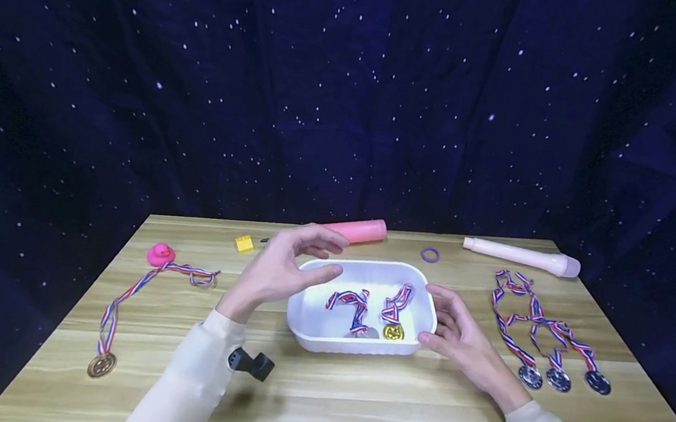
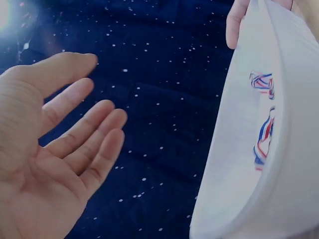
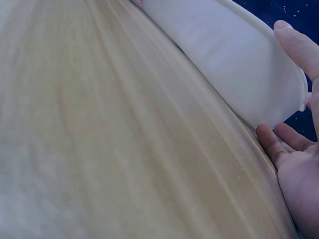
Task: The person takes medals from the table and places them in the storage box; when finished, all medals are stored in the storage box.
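A white plastic tub [image 1: 327, 344] stands mid-table. Inside lie a gold medal [image 1: 393, 332] and a silver medal [image 1: 367, 333], each with a red, white and blue ribbon. My left hand [image 1: 283, 264] hovers over the tub's left end, fingers spread and holding nothing; the left wrist view shows its palm clear of the rim. At the tub's right end is my right hand [image 1: 463, 331], its thumb near the rim and its fingers loosely bent along the end wall. In the right wrist view, fingertips [image 3: 266, 132] reach the tub's lower edge; whether they press it is unclear.
Three silver-coloured medals [image 1: 558, 379] with tangled ribbons lie right. A bronze medal [image 1: 102, 364] and pink rubber duck [image 1: 160, 254] are left. Behind the tub are a yellow block [image 1: 244, 243], pink cylinder [image 1: 360, 230], purple ring [image 1: 430, 254] and pale pink microphone-shaped object [image 1: 519, 256].
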The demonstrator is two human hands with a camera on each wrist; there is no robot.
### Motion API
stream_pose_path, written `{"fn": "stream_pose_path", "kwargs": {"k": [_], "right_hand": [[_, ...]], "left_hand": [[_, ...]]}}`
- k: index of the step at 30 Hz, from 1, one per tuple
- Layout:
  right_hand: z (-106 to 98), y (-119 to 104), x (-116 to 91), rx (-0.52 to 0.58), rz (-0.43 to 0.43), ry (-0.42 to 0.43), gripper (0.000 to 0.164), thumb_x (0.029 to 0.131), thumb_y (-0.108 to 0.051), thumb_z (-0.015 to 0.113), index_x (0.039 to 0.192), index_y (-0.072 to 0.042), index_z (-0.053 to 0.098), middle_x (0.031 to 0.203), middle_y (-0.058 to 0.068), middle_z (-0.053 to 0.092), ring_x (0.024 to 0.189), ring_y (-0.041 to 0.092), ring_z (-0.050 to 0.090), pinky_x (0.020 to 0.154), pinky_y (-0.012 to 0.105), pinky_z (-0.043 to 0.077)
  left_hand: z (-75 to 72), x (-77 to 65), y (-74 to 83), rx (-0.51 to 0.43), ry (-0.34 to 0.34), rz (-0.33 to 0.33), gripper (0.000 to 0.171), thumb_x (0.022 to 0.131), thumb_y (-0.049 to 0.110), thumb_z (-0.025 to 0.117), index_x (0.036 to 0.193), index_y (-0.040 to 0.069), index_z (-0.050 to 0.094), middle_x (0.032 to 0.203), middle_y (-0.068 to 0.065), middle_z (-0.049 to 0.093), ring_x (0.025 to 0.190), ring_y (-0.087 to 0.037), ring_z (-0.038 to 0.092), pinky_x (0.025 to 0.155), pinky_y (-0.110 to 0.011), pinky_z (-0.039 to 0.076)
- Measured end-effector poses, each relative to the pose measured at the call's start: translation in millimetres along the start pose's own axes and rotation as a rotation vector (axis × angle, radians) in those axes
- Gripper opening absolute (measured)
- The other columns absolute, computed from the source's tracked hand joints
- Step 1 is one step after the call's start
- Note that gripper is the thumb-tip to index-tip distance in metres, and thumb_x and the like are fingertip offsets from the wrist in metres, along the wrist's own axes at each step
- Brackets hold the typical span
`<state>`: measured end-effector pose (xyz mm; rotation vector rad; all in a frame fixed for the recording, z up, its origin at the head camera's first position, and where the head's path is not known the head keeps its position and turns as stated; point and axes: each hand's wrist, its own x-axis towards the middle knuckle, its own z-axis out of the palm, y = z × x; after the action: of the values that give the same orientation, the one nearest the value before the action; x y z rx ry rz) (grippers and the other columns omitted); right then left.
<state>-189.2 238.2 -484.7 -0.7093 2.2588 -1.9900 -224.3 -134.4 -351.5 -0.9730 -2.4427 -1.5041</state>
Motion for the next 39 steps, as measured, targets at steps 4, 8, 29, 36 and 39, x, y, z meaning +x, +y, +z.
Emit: {"fn": "stream_pose_path", "kwargs": {"k": [4, 8, 29, 36, 39], "right_hand": [[0, 1, -1, 0.000, 0.007, -0.002, 0.081, 0.100, 0.001, 0.078, 0.168, -0.006, 0.035, 0.159, 0.031, 0.047, 0.139, 0.032, 0.061, 0.111, 0.026, 0.057], [1, 2, -1, 0.000, 0.009, -0.005, 0.081, 0.100, 0.001, 0.078, 0.169, -0.005, 0.035, 0.159, 0.032, 0.047, 0.139, 0.033, 0.061, 0.112, 0.027, 0.057], [-3, 0, 0, -0.005, 0.001, 0.003, 0.080, 0.101, 0.001, 0.078, 0.168, -0.004, 0.035, 0.158, 0.031, 0.047, 0.138, 0.033, 0.061, 0.111, 0.025, 0.057], [-1, 0, 1, 0.001, 0.020, -0.003, 0.082, 0.100, 0.000, 0.079, 0.169, -0.007, 0.035, 0.159, 0.028, 0.047, 0.139, 0.035, 0.060, 0.112, 0.026, 0.057], [-1, -1, 1, 0.003, 0.024, -0.005, 0.083, 0.100, -0.001, 0.079, 0.170, -0.009, 0.035, 0.160, 0.027, 0.047, 0.140, 0.038, 0.059, 0.112, 0.026, 0.057]], "left_hand": [[-16.4, -11.9, 2.2, -0.014, 0.052, 0.027, 0.043, 0.095, 0.011, 0.089, 0.135, 0.017, 0.076, 0.131, 0.004, 0.077, 0.124, -0.018, 0.073, 0.110, -0.041, 0.060], [-33.1, -26.3, 2.0, -0.009, 0.098, 0.046, 0.048, 0.095, 0.008, 0.089, 0.140, 0.015, 0.074, 0.137, 0.003, 0.073, 0.130, -0.028, 0.070, 0.112, -0.041, 0.059], [-103.4, -105.5, -6.8, 0.111, 0.223, -0.010, 0.066, 0.090, -0.009, 0.087, 0.149, 0.009, 0.067, 0.150, -0.004, 0.068, 0.137, -0.015, 0.063, 0.113, -0.022, 0.051], [-119.3, -145.4, -12.1, 0.105, 0.274, -0.020, 0.069, 0.085, -0.020, 0.084, 0.149, 0.000, 0.065, 0.148, -0.009, 0.069, 0.132, -0.015, 0.065, 0.117, -0.021, 0.046], [-126.4, -163.7, -15.3, 0.068, 0.292, -0.042, 0.070, 0.083, -0.024, 0.082, 0.148, -0.005, 0.064, 0.151, -0.011, 0.068, 0.145, -0.016, 0.058, 0.120, -0.019, 0.043]]}}
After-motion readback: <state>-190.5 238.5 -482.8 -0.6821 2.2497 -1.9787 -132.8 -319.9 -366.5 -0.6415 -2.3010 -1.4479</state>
